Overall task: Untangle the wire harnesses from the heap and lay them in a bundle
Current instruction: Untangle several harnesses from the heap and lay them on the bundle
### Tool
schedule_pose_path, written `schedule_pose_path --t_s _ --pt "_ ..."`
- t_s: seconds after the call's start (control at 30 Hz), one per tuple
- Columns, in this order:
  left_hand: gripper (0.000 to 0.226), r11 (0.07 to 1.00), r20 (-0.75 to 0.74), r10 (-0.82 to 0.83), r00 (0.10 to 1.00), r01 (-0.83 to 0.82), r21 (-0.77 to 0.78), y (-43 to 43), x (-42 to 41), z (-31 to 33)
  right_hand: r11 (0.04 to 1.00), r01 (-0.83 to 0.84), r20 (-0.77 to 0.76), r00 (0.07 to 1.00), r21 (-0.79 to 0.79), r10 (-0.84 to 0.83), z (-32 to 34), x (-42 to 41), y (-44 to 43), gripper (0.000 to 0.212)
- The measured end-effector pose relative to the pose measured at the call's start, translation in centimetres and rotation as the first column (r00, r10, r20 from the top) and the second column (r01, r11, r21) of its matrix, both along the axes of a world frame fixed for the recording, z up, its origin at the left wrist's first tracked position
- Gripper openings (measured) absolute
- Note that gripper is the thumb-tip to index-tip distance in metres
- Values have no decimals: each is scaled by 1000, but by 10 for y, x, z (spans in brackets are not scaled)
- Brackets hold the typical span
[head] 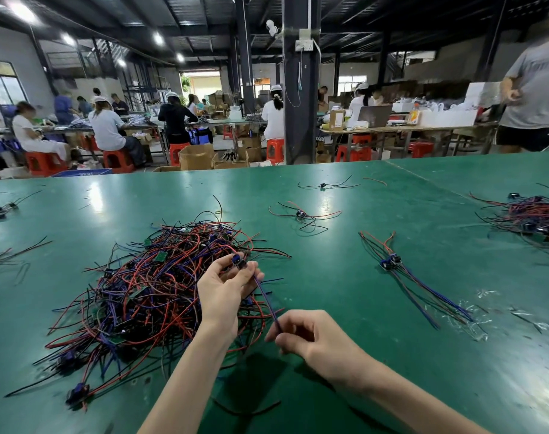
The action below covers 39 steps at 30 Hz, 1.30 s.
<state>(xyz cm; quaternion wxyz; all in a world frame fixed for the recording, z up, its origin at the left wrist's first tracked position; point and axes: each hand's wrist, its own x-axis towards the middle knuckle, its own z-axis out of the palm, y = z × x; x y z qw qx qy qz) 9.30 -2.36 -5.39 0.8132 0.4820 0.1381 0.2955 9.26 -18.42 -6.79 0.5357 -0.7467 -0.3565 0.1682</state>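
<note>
We see one harness [264,296] stretched between the two hands, just above the right edge of the heap [148,292]. The left hand [223,289] pinches its small blue and black module between thumb and fingertips. The right hand [310,336] has its fingers curled around the other end of the blue and dark wires. So the wires run in a straight, slanted line from one hand to the other.

The heap lies on the green tabletop [361,386], to the left of the hands. It is a thick tangle of red, black and blue wires with little green boards and dark modules in it, and loose wire ends stick out on all sides.

To the right of the hands, well apart from the heap, lies the bundle [401,274]. It is a few harnesses side by side with their modules together, the red ends pointing away and the blue ends pointing to the near right.

Farther back a single harness [301,214] lies near the middle of the tabletop, and another one [323,185] lies behind it. A second heap [536,217] sits at the right edge, and some more wires [1,209] at the left edge.

Beyond the tabletop stands a dark pillar [301,89]. People sit there on red stools [116,159] at long tables, with cardboard boxes [198,156] on the floor.
</note>
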Motion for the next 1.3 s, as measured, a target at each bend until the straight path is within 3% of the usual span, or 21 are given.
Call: schedule_pose_path --t_s 0.13,0.3,0.53,0.73,0.83,0.87,0.93,1.0,1.07,1.13,1.23,1.3 --pt "17 1000 -30 8 1000 -8 18 0 3 -3 991 60 76 995 118 -69 5 -2 -3 21" --pt "18 999 -68 -14 998 17 33 -2 4 -7 989 62 222 971 136 -91 6 -8 -4 8" --pt "18 1000 -88 -9 996 8 -9 2 3 -8 993 104 182 977 65 -114 1 -9 -3 9" --pt "20 997 -81 -81 993 82 10 -5 4 -7 973 119 470 860 196 -200 1 -11 -3 12" --pt "21 995 -80 -98 992 99 10 -5 4 -8 974 111 484 853 199 -196 -2 -9 -3 13" --pt "20 995 -85 -96 992 97 9 -5 5 -9 978 100 420 892 181 -169 -2 -9 -3 14" --pt "20 996 -98 -84 992 86 10 -3 4 -10 992 35 113 992 125 -49 3 -9 -2 19" --pt "21 997 -99 -72 992 73 8 -1 4 -11 998 -12 -258 966 61 28 5 -9 -2 20" --pt "21 998 -90 -69 994 70 9 -1 4 -11 1000 -12 -544 839 12 16 6 -6 -2 17" --pt "21 997 -74 -77 994 79 18 -3 3 -10 1000 -12 -736 677 -21 -7 6 0 -5 19" --pt "21 996 -41 -93 995 93 6 -7 1 -6 999 1 -878 478 -36 -32 9 9 -8 24" --pt "21 994 -20 -108 994 108 -20 -7 1 -2 999 33 -908 416 -38 -48 9 13 -8 26"
